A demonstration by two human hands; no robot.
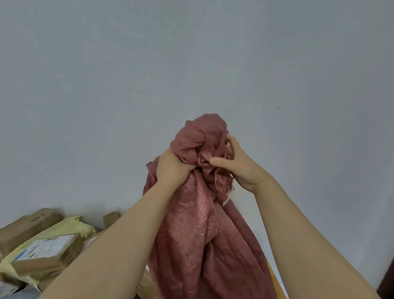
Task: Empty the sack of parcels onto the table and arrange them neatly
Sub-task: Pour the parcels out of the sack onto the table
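Both arms raised, left hand and right hand clench the sack.

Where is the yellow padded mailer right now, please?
In the head view it lies lower left, the yellow mailer under a labelled cardboard box, left of the left forearm.

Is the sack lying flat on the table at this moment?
No: both the left hand and right hand hold the red sack bunched and raised, hanging above the parcels.
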